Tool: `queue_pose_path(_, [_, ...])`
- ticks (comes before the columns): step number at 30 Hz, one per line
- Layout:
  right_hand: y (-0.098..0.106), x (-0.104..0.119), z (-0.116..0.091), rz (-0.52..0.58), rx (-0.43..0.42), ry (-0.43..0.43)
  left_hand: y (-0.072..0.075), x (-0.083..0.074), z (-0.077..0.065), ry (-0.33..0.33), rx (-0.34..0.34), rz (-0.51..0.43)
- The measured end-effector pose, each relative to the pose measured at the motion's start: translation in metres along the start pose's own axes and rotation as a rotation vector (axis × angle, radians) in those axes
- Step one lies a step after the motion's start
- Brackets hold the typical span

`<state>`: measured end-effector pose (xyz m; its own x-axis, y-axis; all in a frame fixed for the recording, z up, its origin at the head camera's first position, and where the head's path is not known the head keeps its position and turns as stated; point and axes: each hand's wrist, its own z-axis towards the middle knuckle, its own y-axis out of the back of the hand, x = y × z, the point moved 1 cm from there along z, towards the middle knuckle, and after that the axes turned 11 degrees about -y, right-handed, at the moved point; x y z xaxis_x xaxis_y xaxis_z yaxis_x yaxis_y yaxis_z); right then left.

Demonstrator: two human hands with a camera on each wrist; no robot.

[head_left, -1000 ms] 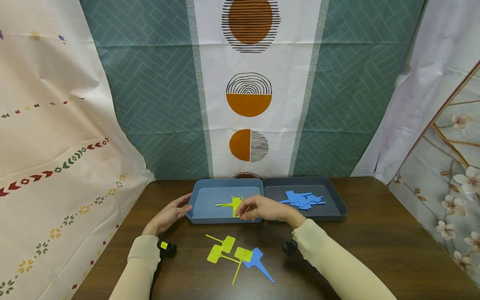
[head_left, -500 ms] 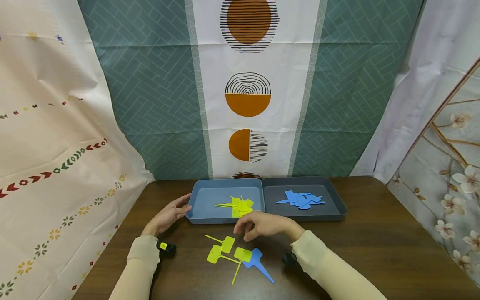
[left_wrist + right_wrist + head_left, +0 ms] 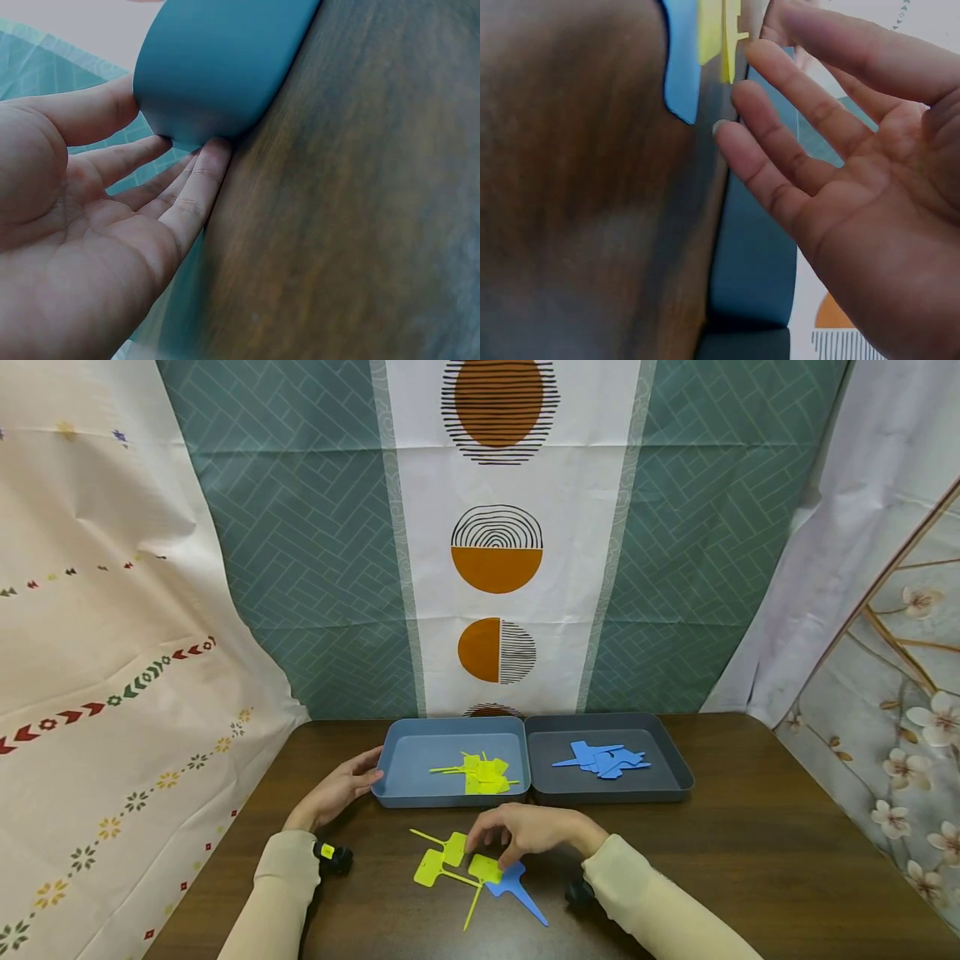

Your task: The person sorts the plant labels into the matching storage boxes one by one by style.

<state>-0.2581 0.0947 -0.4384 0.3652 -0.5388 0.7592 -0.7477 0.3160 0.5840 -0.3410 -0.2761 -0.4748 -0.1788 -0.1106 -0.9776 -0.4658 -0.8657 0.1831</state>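
My left hand (image 3: 341,789) rests against the left end of the blue-grey tray (image 3: 420,802), its fairly straight fingers touching the tray's outer wall (image 3: 214,67) in the left wrist view. My right hand (image 3: 532,828) hovers low over the loose plant tags, holding nothing, its fingers loosely bent. Closest to its thumb is a yellow plant tag (image 3: 486,868), which overlaps a blue plant tag (image 3: 512,883). Two more yellow tags lie to the left, one of them (image 3: 429,867) nearer me. In the right wrist view, the fingers are spread beside the blue tag (image 3: 681,67).
Inside the blue-grey tray is a pile of yellow tags (image 3: 487,775). A dark grey tray (image 3: 663,789) adjoins it on the right and holds several blue tags (image 3: 607,762). Both stand at the back of the brown wooden table (image 3: 750,843), before a hanging patterned cloth (image 3: 315,568).
My right hand has let go of a yellow tag in the blue-grey tray and come back toward me, down over the loose tags. The left hand has stayed at the tray's end.
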Motion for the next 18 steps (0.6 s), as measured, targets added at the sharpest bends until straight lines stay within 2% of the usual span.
queue_pose_path(5, [-0.006,-0.002,0.001,-0.094,0.01,0.036,-0.001,-0.001,0.0,0.005,-0.006,-0.001])
queue_pose_path(18, [-0.016,-0.005,0.001,-0.228,-0.037,0.078,0.001,0.002,0.0,0.023,-0.017,0.002])
